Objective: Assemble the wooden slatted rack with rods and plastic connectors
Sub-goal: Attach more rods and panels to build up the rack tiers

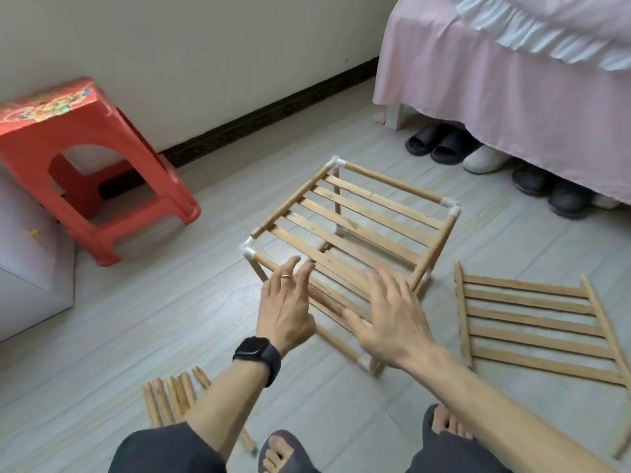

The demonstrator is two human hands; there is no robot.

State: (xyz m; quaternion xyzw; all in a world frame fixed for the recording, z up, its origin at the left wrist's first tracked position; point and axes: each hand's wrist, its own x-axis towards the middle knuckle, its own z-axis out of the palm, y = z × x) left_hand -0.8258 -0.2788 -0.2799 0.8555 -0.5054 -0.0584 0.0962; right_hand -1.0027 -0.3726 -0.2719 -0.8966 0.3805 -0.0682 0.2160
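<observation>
rack (355, 220) stands on the floor mid-room, between the red stool (44, 110) and the bed (512, 97). one slatted tier sits in a frame of rods, with legs running down from the corners. the part under the hands is too blurred to read. judgement: first level about built, nothing stacked above it yet. spare slatted panel (532, 322) lies flat on the floor just right of the rack, unattached. bundle of loose rods (170, 397) lies by the person's left knee, unused. left hand (285, 308) and right hand (389, 315) hover over the rack's near edge, fingers spread, grasping nothing. cannot tell if fingertips touch wood. white plastic connectors (248, 249) cap the visible corners; no spare ones seen. likely left to do: stand the rods up, mount the spare panel.
</observation>
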